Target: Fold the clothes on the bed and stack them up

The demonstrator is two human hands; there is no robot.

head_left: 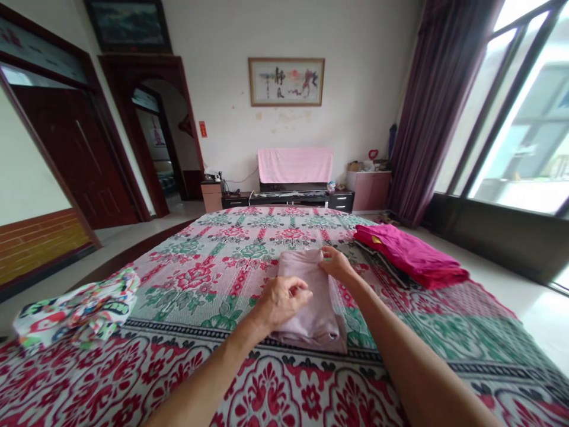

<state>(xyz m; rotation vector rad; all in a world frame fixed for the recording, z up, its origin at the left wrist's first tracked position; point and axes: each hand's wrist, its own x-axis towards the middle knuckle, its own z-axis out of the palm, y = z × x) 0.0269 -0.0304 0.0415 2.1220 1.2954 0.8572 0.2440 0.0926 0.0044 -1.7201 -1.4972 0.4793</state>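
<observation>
A pale pink folded garment [311, 314] lies in a long rectangle on the patterned cloth in front of me. My right hand [336, 263] is at its far right corner, thumb and fingers closed on the edge. Over the garment's left side is my left hand [284, 301], its fingers curled in with nothing visible in them. It covers part of the garment's left edge, and I cannot tell whether it touches the fabric. The garment's near end shows a few layered folds.
A red, green and white floral cloth [249, 252] covers the broad surface. At the right sits a stack of folded bright pink and dark clothes [409, 255]. A crumpled multicoloured printed cloth [84, 311] lies at the left. Beyond stands a low black cabinet [342, 200].
</observation>
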